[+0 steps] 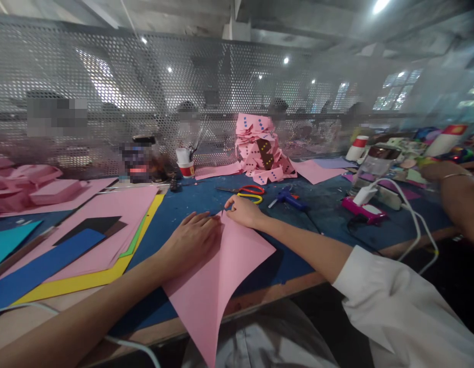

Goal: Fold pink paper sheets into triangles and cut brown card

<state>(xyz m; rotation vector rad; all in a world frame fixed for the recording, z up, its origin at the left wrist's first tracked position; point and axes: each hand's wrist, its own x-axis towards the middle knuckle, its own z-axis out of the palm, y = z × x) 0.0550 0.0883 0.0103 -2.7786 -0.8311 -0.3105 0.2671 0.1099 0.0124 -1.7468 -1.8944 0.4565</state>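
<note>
A large pink paper sheet lies partly on the blue-topped table and hangs over its front edge, with a crease down its middle and its right side lifted. My left hand rests on the sheet's left far part, fingers stretched out and lying flat. At the far edge, my right hand has its fingers curled in a pinch on the paper. A small dark mark shows between the two hands; what it is I cannot make out. Just beyond lie scissors with red and yellow handles, and a blue glue gun.
Coloured sheets, with a blue strip on top, are stacked at left. Pink folded boxes stand behind. A heap of pink dotted pieces leans near the mesh screen. At right are a magenta power strip, cables and another person's arm.
</note>
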